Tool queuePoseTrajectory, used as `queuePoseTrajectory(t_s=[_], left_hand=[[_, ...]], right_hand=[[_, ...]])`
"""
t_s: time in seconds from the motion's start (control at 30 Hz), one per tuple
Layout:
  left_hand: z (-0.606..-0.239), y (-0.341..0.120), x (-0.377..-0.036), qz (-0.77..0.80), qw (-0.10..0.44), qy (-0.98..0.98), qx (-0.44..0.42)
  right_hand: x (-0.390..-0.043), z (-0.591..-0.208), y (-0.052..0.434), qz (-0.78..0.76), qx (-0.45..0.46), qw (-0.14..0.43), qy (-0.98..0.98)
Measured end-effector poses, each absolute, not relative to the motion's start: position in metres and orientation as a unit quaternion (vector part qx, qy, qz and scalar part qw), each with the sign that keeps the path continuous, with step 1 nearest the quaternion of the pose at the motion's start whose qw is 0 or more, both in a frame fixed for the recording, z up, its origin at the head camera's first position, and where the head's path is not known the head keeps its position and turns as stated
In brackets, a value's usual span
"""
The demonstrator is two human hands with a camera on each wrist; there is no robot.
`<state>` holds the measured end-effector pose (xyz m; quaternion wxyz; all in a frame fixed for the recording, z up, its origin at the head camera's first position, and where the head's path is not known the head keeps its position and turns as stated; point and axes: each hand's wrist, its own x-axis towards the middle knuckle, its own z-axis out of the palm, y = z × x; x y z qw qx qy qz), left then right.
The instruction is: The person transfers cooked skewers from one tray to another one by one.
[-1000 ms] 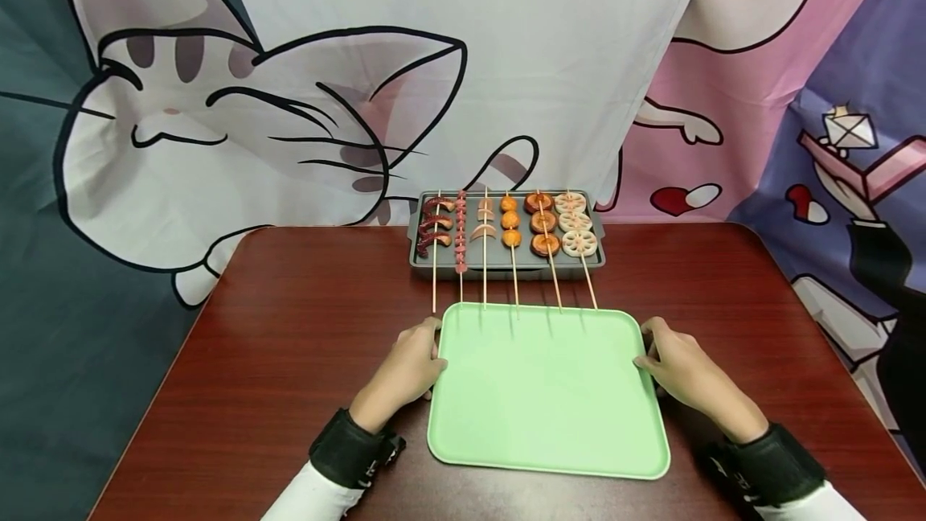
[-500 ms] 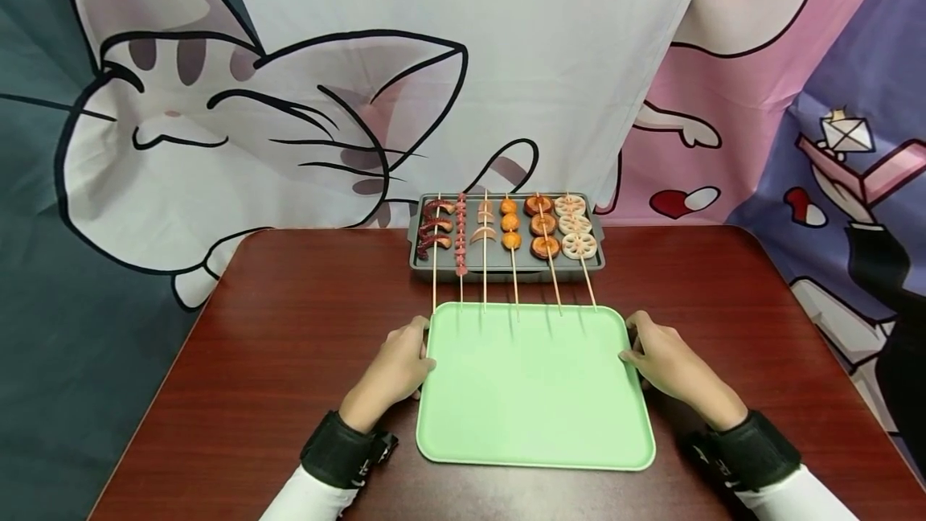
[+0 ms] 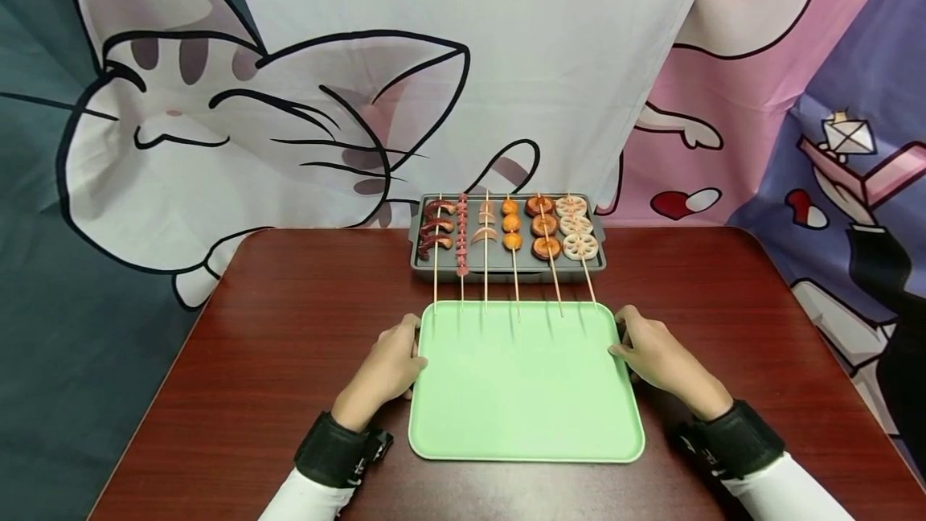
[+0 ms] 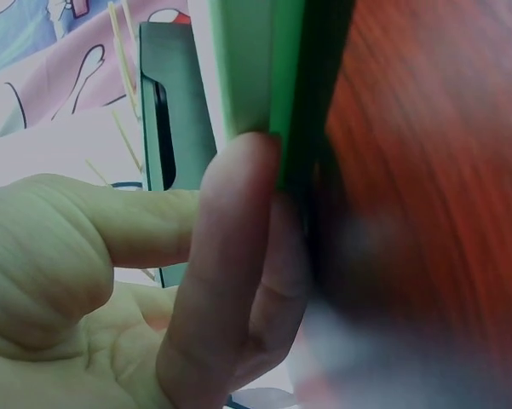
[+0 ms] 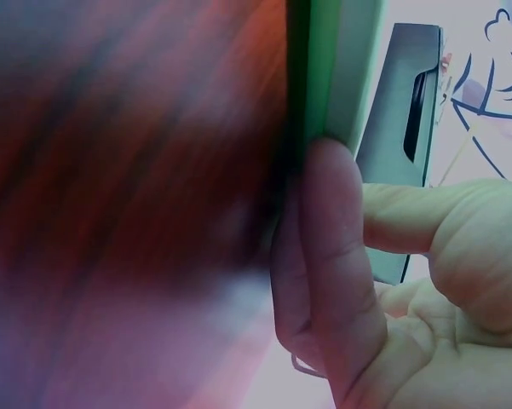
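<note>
Since the earlier frame our green tray (image 3: 526, 392) has slid leftward on the tabletop (image 3: 275, 344). We hold it flat, long axis left-right, far edge under the skewer sticks (image 3: 515, 284) of the grey grill pan (image 3: 506, 264). Left hand (image 3: 387, 364) and right hand (image 3: 654, 356) clasp its short edges, fingers (image 4: 230, 281) curled over the rim.

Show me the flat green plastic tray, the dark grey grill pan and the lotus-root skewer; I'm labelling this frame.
flat green plastic tray (image 3: 524, 392), head view, bare middle
dark grey grill pan (image 3: 506, 265), head view, near rim
lotus-root skewer (image 3: 579, 245), head view, nearest slice
</note>
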<state>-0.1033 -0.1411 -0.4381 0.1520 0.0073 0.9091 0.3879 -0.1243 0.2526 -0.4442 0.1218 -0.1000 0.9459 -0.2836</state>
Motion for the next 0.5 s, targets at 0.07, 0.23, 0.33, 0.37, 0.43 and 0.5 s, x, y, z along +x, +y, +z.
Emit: queuePoseTrajectory(t_s=[0.07,0.23,0.33,0.37,0.43,0.5], left_hand=[[-0.438,-0.143,-0.103,0.388,0.151,0.909,0.006],[-0.438,-0.146,-0.104,0.391,0.141,0.909,-0.001],[-0.438,-0.148,-0.105,0.396,0.14,0.907,-0.005],[-0.438,-0.149,-0.105,0.398,0.141,0.907,-0.007],[-0.438,-0.149,-0.105,0.402,0.144,0.904,-0.009],[-0.439,-0.15,-0.106,0.404,0.145,0.903,-0.01]], right_hand=[[-0.126,-0.444,0.251,-0.276,-0.099,0.122,0.948],[-0.132,-0.444,0.246,-0.288,-0.087,0.147,0.942],[-0.134,-0.443,0.245,-0.296,-0.083,0.158,0.938],[-0.135,-0.443,0.245,-0.297,-0.082,0.16,0.938],[-0.136,-0.442,0.245,-0.3,-0.082,0.164,0.936],[-0.136,-0.442,0.245,-0.304,-0.085,0.165,0.934]])
